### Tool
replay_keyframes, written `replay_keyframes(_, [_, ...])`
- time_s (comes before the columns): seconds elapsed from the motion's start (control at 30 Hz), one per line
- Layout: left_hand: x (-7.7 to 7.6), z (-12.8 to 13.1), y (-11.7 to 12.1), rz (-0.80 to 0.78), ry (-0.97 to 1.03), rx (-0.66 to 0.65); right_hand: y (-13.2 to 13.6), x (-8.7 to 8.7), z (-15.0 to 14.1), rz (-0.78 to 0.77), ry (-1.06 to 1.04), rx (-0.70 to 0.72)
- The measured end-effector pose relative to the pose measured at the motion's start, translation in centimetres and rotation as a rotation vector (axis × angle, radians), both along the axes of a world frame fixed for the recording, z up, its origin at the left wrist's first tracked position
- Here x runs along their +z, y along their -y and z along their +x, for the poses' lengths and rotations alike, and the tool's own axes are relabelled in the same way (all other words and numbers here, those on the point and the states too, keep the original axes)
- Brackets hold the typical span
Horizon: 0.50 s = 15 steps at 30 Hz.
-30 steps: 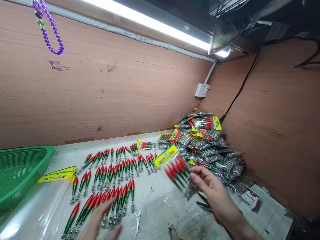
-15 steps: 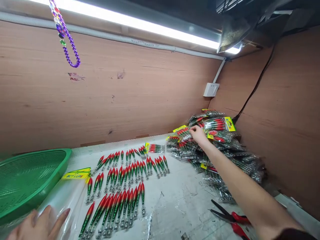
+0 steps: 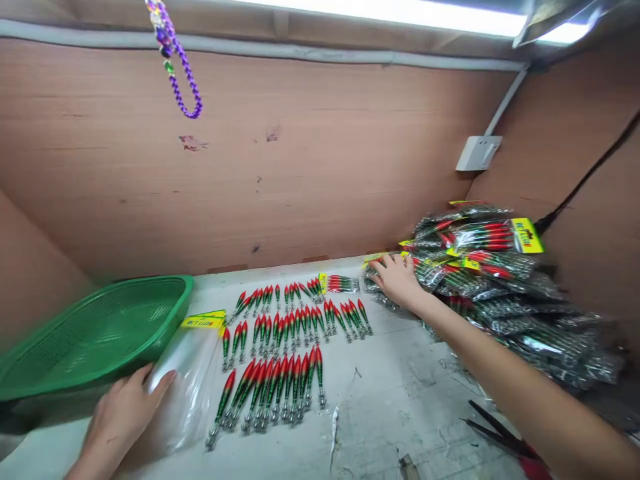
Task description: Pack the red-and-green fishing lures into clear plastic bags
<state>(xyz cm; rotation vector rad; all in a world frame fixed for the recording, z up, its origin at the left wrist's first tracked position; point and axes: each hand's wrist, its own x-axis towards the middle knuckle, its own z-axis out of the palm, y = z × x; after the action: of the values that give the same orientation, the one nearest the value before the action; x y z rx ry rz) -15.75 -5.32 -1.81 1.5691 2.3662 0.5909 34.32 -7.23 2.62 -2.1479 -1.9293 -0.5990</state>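
Note:
My left hand (image 3: 125, 408) lies at the edge of a stack of clear plastic bags (image 3: 187, 393) with yellow header cards (image 3: 204, 320), its thumb and fingers apart. On the left end of a heap of bagged fishing lures (image 3: 500, 293) rests my right hand (image 3: 399, 280), fingers spread and bent down over the packs. Its fingertips partly cover the packs beneath. Between the hands, loose red-and-green squid lures (image 3: 285, 387) with metal hook crowns lie in rough rows. One bagged set of lures (image 3: 343, 284) lies flat just left of my right hand.
A green plastic basket (image 3: 175, 320) stands at the left beside the bags. Black-bladed pliers or scissors with red handles (image 3: 500, 433) lie partly under my right forearm. A purple beaded cord (image 3: 187, 87) hangs above, and a wall socket (image 3: 479, 153) sits at the back right.
The view has swung left. My right hand has let go of the pack of lures it was pinching and now spreads over the heap's left end. My left hand has come further into view.

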Motion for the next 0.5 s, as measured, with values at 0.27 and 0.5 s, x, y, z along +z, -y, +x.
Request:
replay_keyframes(0.27, [1.2, 0.0, 1.7, -0.04, -0.005, 0.013, 11.9, -4.0, -5.0, 0.067, -0.098, 0.324])
replay_keyframes(0.5, [0.9, -0.4, 2.4, 0.024, 0.08, 0.049, 16.9, -7.2, -6.1, 0.094, -0.349, 0.408])
